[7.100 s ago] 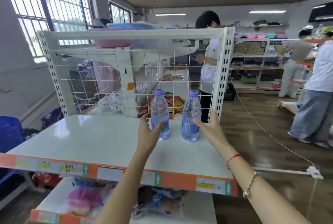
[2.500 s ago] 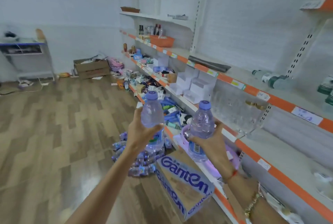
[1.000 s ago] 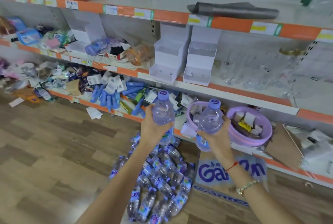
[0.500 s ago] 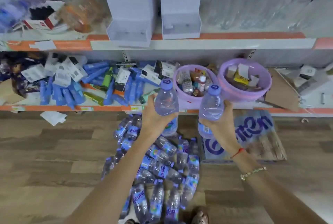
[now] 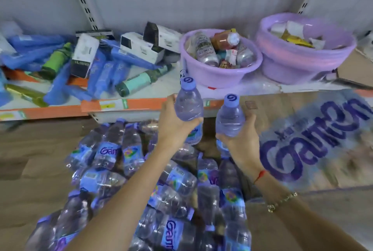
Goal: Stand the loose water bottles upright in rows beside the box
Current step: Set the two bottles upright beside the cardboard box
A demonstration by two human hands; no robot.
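Two clear bottles, blue caps, upright: left hand [image 5: 175, 124] wraps left bottle [image 5: 188, 104], right hand [image 5: 241, 139] wraps right bottle [image 5: 230, 117] (loose pile [image 5: 141, 186] below both grips).

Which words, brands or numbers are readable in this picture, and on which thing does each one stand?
"Ganten": on the cardboard box, in large purple letters.
"Gant...": on the label of a lying bottle, partly hidden.
"Gan...": on another lying bottle, cut off.
Swirl logo, no letters: on the caps of the bottles in the left hand and right hand.
Shelf price tags and carton print: too blurred to read.
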